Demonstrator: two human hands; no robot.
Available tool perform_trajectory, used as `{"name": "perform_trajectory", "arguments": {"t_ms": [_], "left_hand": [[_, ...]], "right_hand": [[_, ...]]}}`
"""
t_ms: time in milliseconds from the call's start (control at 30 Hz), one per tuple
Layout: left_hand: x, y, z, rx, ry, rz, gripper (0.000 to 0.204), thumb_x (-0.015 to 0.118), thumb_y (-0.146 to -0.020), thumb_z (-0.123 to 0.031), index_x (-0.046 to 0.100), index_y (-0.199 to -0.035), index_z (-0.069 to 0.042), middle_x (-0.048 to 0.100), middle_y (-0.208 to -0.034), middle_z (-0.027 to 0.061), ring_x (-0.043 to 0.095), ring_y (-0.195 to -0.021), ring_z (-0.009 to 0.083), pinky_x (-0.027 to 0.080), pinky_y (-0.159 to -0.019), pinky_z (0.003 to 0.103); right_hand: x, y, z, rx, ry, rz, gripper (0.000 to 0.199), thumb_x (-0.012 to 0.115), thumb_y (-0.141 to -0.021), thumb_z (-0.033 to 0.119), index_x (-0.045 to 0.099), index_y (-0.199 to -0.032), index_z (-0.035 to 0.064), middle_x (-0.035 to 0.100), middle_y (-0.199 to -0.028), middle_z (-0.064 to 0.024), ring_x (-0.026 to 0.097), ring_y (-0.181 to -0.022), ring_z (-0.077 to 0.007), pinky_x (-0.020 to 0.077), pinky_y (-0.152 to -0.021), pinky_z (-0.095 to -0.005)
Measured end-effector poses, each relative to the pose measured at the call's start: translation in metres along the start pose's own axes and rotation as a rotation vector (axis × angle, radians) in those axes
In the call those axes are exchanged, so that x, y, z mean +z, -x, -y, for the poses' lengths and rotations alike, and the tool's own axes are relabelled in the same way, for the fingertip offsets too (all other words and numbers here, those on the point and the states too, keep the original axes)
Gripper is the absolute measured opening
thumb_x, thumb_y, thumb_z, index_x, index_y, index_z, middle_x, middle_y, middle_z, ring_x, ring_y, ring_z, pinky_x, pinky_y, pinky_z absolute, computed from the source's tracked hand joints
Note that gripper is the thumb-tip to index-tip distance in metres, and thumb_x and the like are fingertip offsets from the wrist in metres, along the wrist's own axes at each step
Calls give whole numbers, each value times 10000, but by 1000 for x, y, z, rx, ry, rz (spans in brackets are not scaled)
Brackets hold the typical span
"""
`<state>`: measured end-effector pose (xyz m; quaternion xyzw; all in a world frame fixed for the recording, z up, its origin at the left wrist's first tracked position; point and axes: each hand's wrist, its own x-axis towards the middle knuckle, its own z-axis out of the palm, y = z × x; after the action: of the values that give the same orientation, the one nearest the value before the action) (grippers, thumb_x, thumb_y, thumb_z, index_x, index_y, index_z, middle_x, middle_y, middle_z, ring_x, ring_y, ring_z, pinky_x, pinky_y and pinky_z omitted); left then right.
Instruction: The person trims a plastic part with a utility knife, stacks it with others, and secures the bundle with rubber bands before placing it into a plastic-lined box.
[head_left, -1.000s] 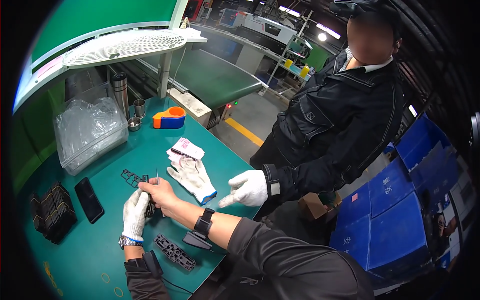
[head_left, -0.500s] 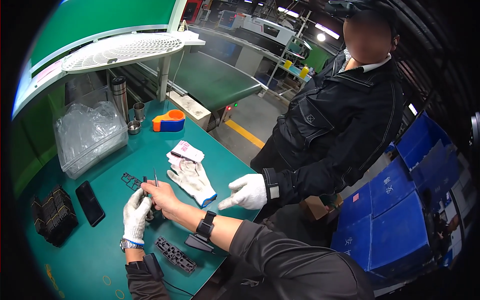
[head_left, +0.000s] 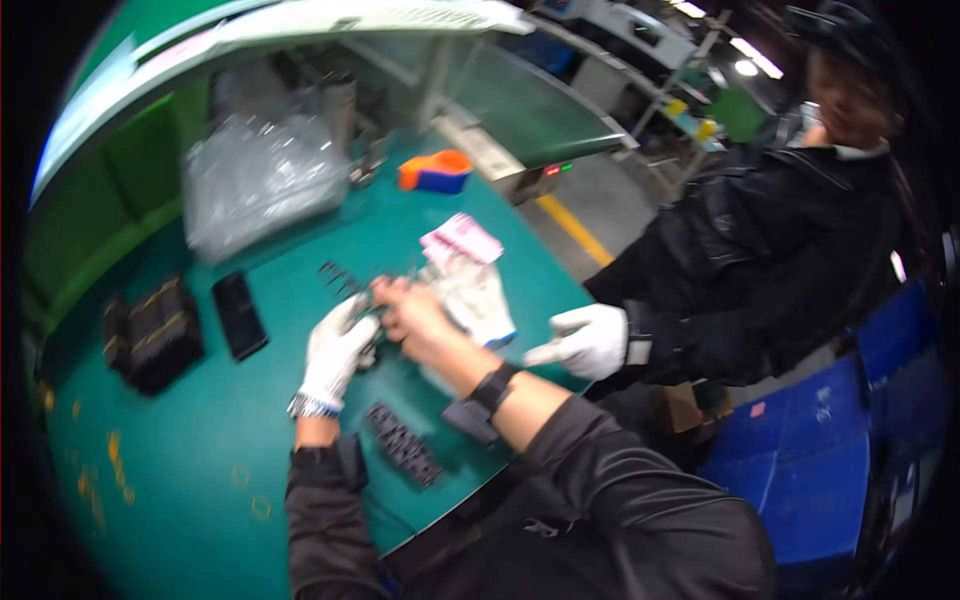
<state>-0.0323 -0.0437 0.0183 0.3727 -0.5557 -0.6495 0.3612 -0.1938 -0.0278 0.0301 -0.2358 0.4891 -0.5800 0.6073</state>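
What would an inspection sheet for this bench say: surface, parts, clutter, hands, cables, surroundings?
Surface: green tabletop, strewn with items.
Job's things: black molded part lying near the hands; small black openwork piece beyond them; stack of black parts at left.
Clutter: smartphone, orange-and-blue tape dispenser, white glove, pink-and-white papers, loose yellow bands.
Grippers: gloved left hand and bare right hand close together; grip blurred.
Cables: too blurred to confirm any.
Surroundings: co-worker's gloved hand near the table edge; blue boxes; conveyor belt.

The gloved left grip reaches forward, fingers bent, close beside the bare right grip, whose fingers curl inward; blur hides how tightly either closes. The sleeved left forearm points nearly straight ahead; the right forearm, mostly bare, slants leftward.
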Motion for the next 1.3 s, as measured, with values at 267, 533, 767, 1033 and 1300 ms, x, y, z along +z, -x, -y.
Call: {"name": "perform_trajectory", "arguments": {"t_ms": [267, 533, 767, 1033, 1300], "left_hand": [[-9, 2, -1, -47, 76, -7, 527, 697, -948, -211, 563, -1412, -1, 684, -911, 35, 575, -640, 71, 496, -555, 230], [-2, 1, -8, -50, 91, 34, 531, 682, -958, -225, 558, -1422, 2, 658, -872, 20, 558, -633, 70, 481, -553, 222], [0, 4, -8, -66, 70, -8, 503, 682, -949, -204, 585, -1395, 9, 645, -823, 18, 542, -593, 70, 474, -533, 222], [1, 3, -8, -52, 42, -7, 464, 653, -951, -207, 593, -1363, -1, 633, -816, 31, 539, -570, 77, 465, -515, 230], [-4, 0, 4, -55, 139, -47, 408, 674, -985, -271, 631, -1280, 7, 660, -811, 44, 579, -590, 93, 499, -523, 241]], "right_hand": [[-3, 2, 10, -24, -4, 4, 114, 707, -944, 179, 622, -1008, 140, 606, -845, 22, 446, -579, -39, 292, -429, -194], [-13, 4, 21, -70, 10, -35, 135, 718, -939, 179, 606, -998, 131, 604, -838, 15, 449, -573, -46, 294, -429, -193], [-10, 2, 14, -67, -30, -72, 111, 672, -969, 197, 618, -1029, 121, 593, -853, 27, 464, -580, -53, 288, -422, -204], [-5, 8, 22, -114, -34, -7, 144, 671, -977, 203, 640, -1082, 111, 565, -840, 46, 461, -575, -51, 286, -422, -211], [-8, 1, 19, -164, -24, -90, 167, 696, -978, 183, 621, -1088, 82, 616, -875, -1, 465, -574, -43, 302, -430, -202]]}}
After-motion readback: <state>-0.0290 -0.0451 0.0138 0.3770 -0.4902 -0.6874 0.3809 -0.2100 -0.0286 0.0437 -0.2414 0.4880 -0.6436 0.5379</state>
